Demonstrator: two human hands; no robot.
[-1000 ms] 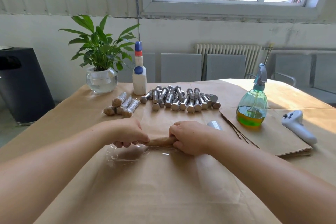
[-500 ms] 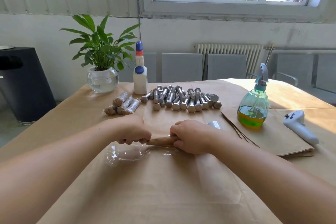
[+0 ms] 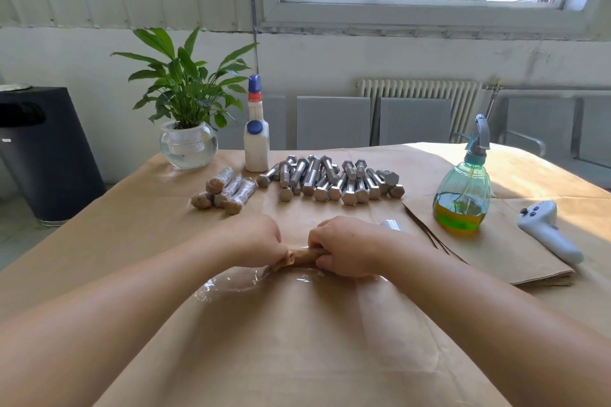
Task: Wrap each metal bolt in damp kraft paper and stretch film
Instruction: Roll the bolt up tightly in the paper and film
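Note:
A bolt rolled in kraft paper [image 3: 299, 257] lies crosswise at the table's middle, on a sheet of clear stretch film [image 3: 238, 282]. My left hand [image 3: 256, 243] grips its left end and my right hand [image 3: 344, 246] grips its right part, fingers curled over it. Behind them lies a heap of several bare metal bolts [image 3: 330, 180]. Several finished wrapped bolts [image 3: 226, 192] lie at the back left. The stretch film roll [image 3: 391, 225] peeks out behind my right wrist. A stack of kraft paper sheets [image 3: 496, 258] lies at the right.
A green spray bottle [image 3: 463, 190] and a white controller [image 3: 549, 230] stand on the paper stack. A white bottle with blue cap [image 3: 256, 142] and a potted plant in a glass bowl [image 3: 188, 142] are at the back. A black bin [image 3: 43, 149] stands left of the table.
Both hands have rolled the paper-wrapped bolt slightly on the film and moved closer together. The film's loose left part has shifted a little.

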